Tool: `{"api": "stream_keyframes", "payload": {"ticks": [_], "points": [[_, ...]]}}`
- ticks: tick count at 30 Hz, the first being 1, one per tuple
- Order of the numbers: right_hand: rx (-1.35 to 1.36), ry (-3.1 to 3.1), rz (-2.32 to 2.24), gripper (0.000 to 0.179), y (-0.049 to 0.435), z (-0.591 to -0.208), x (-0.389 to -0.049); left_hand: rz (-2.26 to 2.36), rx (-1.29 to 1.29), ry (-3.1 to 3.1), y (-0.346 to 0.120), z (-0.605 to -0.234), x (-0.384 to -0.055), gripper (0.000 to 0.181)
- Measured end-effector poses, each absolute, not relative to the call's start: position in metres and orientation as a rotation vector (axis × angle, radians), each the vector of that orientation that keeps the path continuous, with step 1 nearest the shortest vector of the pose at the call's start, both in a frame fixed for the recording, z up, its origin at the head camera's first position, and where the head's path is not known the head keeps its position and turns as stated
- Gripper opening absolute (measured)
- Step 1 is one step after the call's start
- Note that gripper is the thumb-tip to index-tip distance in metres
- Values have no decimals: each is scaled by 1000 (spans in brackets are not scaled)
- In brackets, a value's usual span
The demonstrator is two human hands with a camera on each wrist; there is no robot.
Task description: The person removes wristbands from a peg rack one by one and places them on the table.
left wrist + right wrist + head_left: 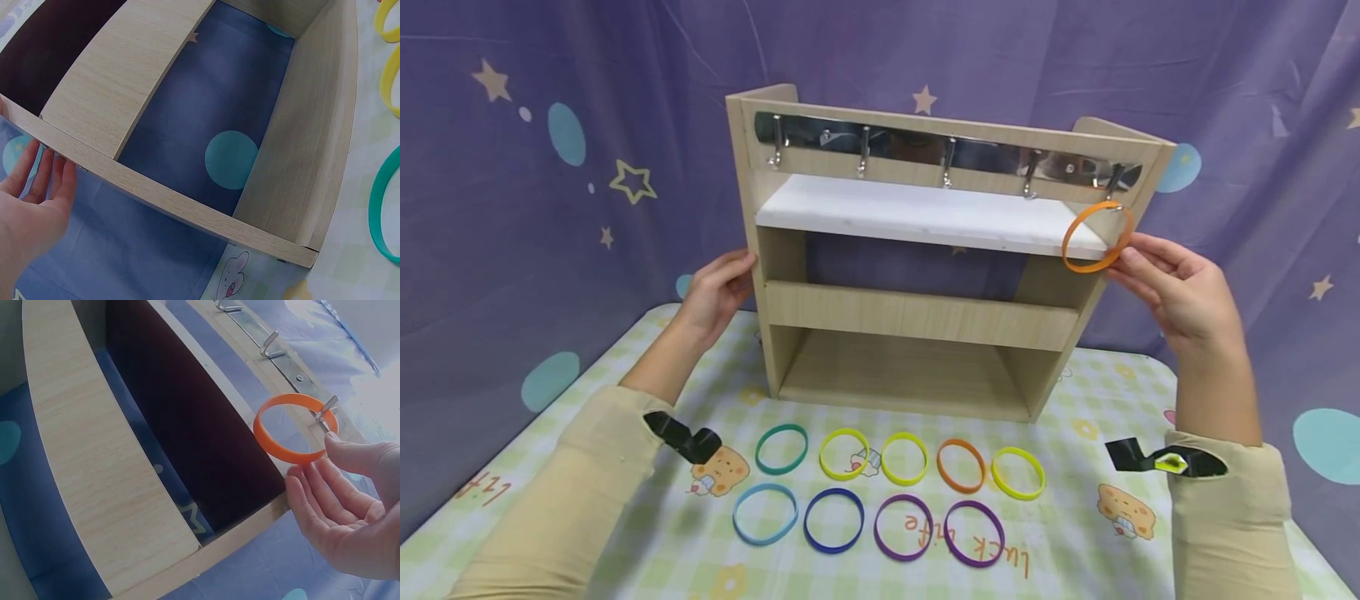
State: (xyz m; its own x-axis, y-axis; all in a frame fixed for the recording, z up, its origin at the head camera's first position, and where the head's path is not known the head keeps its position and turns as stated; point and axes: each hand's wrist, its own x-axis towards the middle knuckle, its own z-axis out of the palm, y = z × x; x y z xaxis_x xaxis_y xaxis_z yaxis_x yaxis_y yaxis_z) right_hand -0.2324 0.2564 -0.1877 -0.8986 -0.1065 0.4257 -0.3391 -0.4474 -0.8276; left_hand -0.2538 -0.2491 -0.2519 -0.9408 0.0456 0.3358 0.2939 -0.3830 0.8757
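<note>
My right hand (1187, 300) pinches an orange wristband (1084, 267) between thumb and fingers, at the right end of a small wooden shelf unit (917, 312). The top of the band is at the rightmost metal hook (1114, 178); in the right wrist view the hook's tip (329, 407) shows within the ring. Along the unit's left side, my left hand (711, 296) rests its fingertips on the outer edge of the side panel (144, 187). Its fingers are fairly straight in the left wrist view, and the thumb is mostly out of sight there.
Other hooks on the metal strip, such as the middle hook (949, 162), hold nothing. Two rows of wristbands lie before the unit, among them a green wristband (781, 472), a dark blue wristband (832, 550) and a light blue wristband (763, 542). A checked cloth (1075, 558) covers the table.
</note>
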Motion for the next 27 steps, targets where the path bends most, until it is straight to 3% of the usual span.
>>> {"api": "stream_keyframes", "payload": {"ticks": [9,27], "points": [[506,-1435,2588,21,254,-184,-236,-2429,-454,-1680,-249,-252,-254,23],[532,-1269,2654,20,249,-178,-221,-2432,-441,-1691,-249,-250,-251,21]]}}
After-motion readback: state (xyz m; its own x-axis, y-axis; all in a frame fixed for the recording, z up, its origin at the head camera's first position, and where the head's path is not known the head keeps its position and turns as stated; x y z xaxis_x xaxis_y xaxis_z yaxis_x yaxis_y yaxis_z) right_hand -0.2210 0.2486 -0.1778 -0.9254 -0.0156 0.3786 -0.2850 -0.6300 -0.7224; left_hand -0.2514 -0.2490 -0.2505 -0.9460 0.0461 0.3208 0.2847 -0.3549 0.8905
